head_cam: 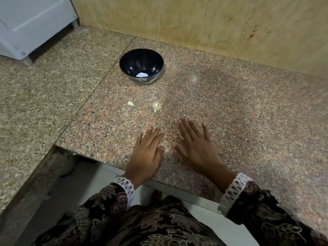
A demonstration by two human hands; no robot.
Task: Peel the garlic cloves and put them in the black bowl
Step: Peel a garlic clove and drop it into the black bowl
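Both garlic cloves, a small one (130,103) and a larger one (156,106), lie unpeeled-looking on the worktop (230,112) near the black bowl (141,66), while the left hand (145,153) and right hand (197,148) rest flat, holding nothing.

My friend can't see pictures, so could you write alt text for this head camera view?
Two open hands, left hand and right hand, lie flat on a speckled granite counter, holding nothing. Just beyond them lie two garlic cloves, and farther back stands a black bowl, with a wooden wall panel behind.
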